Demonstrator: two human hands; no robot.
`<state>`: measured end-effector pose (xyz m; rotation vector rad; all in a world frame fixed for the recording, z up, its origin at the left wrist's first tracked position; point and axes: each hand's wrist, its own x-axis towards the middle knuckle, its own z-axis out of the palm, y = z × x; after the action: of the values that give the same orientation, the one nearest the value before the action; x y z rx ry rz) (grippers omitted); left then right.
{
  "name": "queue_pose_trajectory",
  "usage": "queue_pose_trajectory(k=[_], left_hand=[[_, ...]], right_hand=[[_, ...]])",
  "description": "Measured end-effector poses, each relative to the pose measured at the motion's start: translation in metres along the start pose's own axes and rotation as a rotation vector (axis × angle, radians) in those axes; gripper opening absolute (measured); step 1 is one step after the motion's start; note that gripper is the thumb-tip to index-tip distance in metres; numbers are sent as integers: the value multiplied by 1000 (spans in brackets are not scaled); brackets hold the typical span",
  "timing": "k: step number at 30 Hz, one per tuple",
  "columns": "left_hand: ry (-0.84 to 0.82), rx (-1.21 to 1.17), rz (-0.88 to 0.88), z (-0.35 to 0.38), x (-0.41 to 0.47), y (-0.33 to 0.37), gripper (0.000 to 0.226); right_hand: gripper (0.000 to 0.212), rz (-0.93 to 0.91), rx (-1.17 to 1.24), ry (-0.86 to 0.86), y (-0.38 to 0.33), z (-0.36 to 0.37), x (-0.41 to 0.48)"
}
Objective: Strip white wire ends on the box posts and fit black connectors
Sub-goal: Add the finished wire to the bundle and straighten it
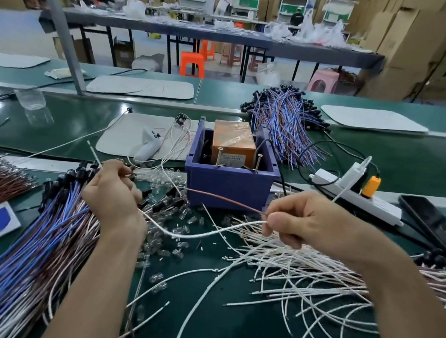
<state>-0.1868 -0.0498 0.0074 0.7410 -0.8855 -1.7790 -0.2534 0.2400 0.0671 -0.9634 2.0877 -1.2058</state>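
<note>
My right hand pinches a white wire and a brown wire between thumb and fingers, in front of the blue box. Two metal posts stand on the box's front rim beside an orange block. The white wire curves left to my left hand, whose curled fingers grip wire ends with a small black connector at the fingertips. A loose pile of white wires lies under my right forearm.
A bundle of blue and brown wires with black connectors lies at the left, another bundle behind the box. Clear small parts litter the green mat. A white power strip and a phone sit at the right, a white tool behind.
</note>
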Motion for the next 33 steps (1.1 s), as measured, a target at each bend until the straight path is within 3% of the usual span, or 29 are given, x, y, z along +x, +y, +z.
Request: queue_pose_trajectory(k=[5,8,10,12,15,17,19,21,24,27,33], left_hand=[[66,231,111,0,-2,-4,6],[208,424,284,2,-2,3,42],[211,537,475,10,-8,19,44],[18,652,653,24,-28,37,29],[-638,786,841,55,-93,38,19],[-1099,924,742,73,-145,22,27],[-1359,1087,597,84,-178,-3,32],[-1432,1109,496,90,-188,-24,18],[-1465,985,280,99,-181,-48,26],[-1484,992,184,110,-179,-68,26],[-1536,1163,442,137,-207,-106,21]], right_hand=[[19,36,-42,68,4,-21,-25],[22,74,-138,120,6,-26,-37],[23,115,-211,157,7,-31,-45],[20,160,-332,180,10,-37,-51],[24,184,-463,235,11,-48,-56],[26,155,-502,292,8,-55,-61],[29,96,-522,351,6,-65,-68],[32,95,-544,423,9,-78,-80],[29,193,-586,525,25,-100,-103],[23,337,-637,578,52,-118,-126],[14,468,-810,692,107,-130,-145]])
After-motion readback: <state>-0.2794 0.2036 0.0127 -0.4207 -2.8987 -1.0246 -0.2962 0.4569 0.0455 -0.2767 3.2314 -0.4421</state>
